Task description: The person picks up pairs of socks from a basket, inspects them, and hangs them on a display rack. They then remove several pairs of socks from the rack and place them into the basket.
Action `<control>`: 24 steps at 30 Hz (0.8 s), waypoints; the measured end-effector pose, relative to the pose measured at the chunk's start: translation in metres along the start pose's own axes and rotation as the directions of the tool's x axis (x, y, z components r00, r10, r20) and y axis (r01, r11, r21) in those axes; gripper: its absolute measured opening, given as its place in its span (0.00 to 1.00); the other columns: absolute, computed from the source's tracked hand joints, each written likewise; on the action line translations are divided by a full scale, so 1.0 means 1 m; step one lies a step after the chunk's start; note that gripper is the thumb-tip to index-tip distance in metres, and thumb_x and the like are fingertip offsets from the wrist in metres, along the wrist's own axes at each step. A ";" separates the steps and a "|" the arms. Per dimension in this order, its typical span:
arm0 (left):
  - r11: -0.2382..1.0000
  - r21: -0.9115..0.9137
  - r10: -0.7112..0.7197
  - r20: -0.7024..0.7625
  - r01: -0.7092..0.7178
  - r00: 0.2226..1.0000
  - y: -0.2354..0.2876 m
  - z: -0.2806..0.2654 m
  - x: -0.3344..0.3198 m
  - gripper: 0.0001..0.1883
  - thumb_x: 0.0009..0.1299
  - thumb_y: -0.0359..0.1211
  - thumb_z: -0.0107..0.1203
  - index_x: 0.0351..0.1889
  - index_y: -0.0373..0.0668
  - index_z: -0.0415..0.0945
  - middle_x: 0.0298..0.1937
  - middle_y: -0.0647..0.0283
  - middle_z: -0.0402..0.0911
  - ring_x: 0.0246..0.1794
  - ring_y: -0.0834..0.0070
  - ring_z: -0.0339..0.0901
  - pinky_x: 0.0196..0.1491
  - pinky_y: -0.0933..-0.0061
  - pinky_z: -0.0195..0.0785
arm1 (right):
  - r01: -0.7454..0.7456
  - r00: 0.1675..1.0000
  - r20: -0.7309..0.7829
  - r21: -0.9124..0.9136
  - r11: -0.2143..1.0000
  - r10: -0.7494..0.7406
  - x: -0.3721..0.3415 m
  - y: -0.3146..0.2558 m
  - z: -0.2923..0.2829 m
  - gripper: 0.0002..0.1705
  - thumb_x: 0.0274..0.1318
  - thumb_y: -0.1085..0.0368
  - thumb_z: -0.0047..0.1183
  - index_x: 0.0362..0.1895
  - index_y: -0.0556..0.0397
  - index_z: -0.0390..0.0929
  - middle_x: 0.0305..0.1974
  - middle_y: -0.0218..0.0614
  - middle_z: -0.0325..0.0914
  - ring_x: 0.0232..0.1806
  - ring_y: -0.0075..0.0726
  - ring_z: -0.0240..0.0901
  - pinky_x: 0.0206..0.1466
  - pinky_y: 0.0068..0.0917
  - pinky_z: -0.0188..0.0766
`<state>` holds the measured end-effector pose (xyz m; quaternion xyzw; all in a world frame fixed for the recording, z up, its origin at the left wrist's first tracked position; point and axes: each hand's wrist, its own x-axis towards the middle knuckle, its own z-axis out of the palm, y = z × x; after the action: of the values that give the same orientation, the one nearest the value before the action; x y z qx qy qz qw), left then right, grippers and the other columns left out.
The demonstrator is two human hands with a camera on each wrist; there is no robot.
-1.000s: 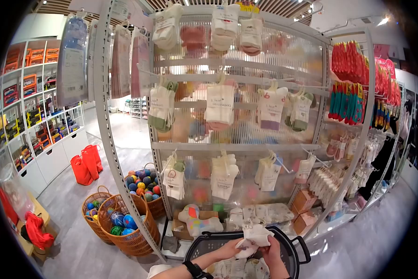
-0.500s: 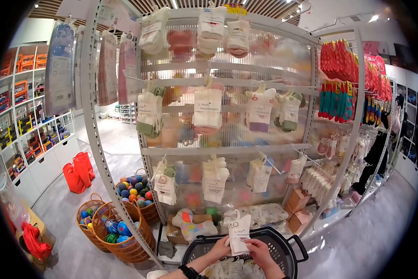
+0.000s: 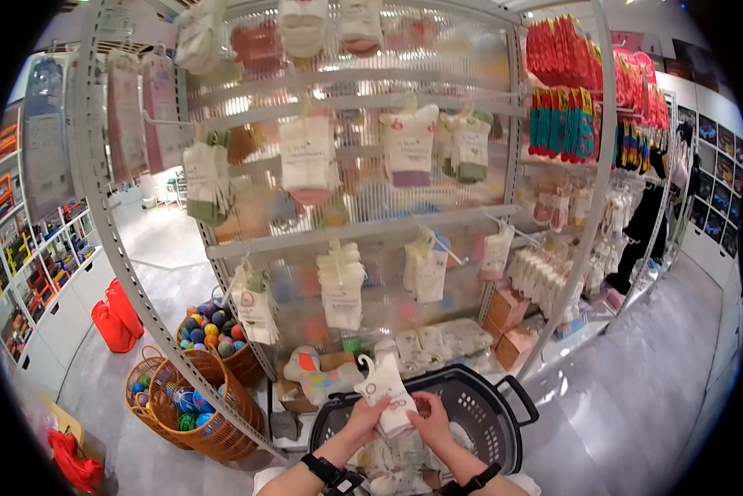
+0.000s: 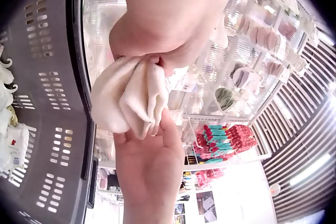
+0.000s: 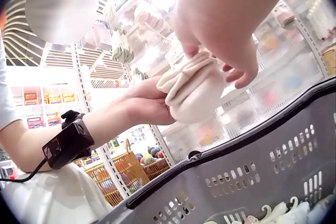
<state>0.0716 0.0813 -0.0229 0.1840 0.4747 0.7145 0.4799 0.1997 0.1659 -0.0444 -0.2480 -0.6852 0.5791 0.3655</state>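
A pair of white socks (image 3: pixel 387 400) with small face-like markings and a light hanger hook on top is held over the basket. My left hand (image 3: pixel 365 419) grips one side, its thumb lying across the front. From the other side, my right hand (image 3: pixel 431 420) pinches the lower edge. Folded openings of the socks (image 4: pixel 131 98) face the left wrist camera between the two hands. Beneath them stands the dark grey shopping basket (image 3: pixel 495 417), with several more packed white socks (image 3: pixel 385 469) inside.
A display rack ahead carries hanging socks (image 3: pixel 308 157) on metal hooks. A dog-shaped plush (image 3: pixel 326 382) and packaged goods (image 3: pixel 442 341) lie on its bottom shelf. Wicker baskets (image 3: pixel 239 426) of balls stand at left, near red bags (image 3: pixel 117 317). Grey floor (image 3: pixel 603 397) extends at right.
The socks have been turned from folded sideways to upright with their label showing, then tilted with the marked face showing. Both hands keep hold. The head view has dipped and swung right.
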 end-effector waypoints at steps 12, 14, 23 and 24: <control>0.999 0.031 0.037 -0.045 -0.036 0.998 0.002 -0.007 -0.004 0.14 0.66 0.35 0.51 0.46 0.37 0.71 0.38 0.67 0.77 0.35 0.81 0.74 0.36 0.79 0.66 | -0.173 0.939 0.266 -0.177 0.969 0.217 0.002 -0.024 -0.004 0.18 0.49 0.60 0.55 0.41 0.59 0.74 0.34 0.39 0.78 0.35 0.25 0.73 0.40 0.25 0.68; 0.997 -0.055 0.047 -0.024 -0.048 0.999 0.006 -0.002 -0.008 0.14 0.68 0.36 0.48 0.47 0.37 0.70 0.38 0.66 0.77 0.35 0.81 0.74 0.36 0.78 0.66 | -0.152 0.942 0.264 -0.212 0.965 0.206 0.002 -0.024 -0.003 0.18 0.49 0.60 0.55 0.42 0.59 0.74 0.35 0.38 0.77 0.35 0.24 0.72 0.40 0.24 0.68; 0.980 0.197 -0.033 0.069 0.019 0.997 0.010 0.002 -0.015 0.16 0.67 0.35 0.50 0.48 0.36 0.69 0.40 0.66 0.76 0.38 0.82 0.72 0.39 0.80 0.65 | -0.256 0.931 0.264 -0.021 0.967 0.252 0.004 -0.015 0.003 0.19 0.51 0.61 0.54 0.44 0.59 0.71 0.34 0.34 0.76 0.33 0.22 0.72 0.36 0.21 0.69; 0.970 0.241 -0.046 0.079 0.026 0.996 0.009 0.001 -0.015 0.16 0.66 0.36 0.51 0.48 0.36 0.69 0.41 0.66 0.76 0.38 0.82 0.72 0.40 0.80 0.65 | -0.263 0.930 0.265 -0.005 0.965 0.255 0.004 -0.017 0.002 0.18 0.51 0.61 0.54 0.44 0.59 0.71 0.33 0.33 0.76 0.32 0.22 0.72 0.35 0.21 0.69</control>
<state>0.0749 0.0680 -0.0120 0.2616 0.5403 0.6348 0.4865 0.1971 0.1640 -0.0270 -0.2513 -0.6801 0.6604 0.1954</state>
